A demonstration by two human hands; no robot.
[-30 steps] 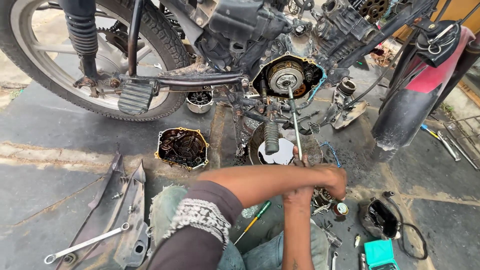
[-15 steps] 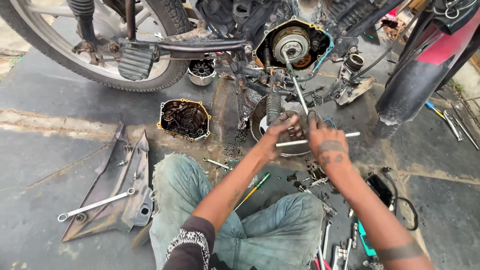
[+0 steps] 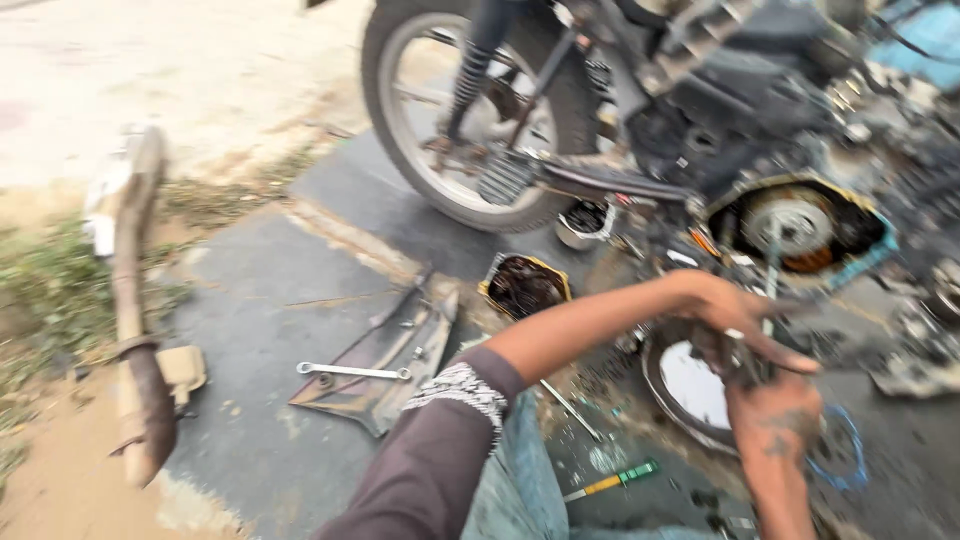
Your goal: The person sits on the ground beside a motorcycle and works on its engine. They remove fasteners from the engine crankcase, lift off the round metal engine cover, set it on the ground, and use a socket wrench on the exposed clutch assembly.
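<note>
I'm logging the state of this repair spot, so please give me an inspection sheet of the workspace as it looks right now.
Surface: dark paved ground with cracks, dirt and grass at the left edge.
Job's things: long metal rod reaching into the motorcycle's open engine case; round pan below it.
Clutter: spanner lying on a body panel, oily container, small cup, green-handled screwdriver, exhaust pipe at left.
Hands: left hand and right hand together at the rod's lower end; grip blurred.
Cables: blue loop on the ground by the right hand.
Surroundings: rear wheel, sandy ground beyond.
</note>
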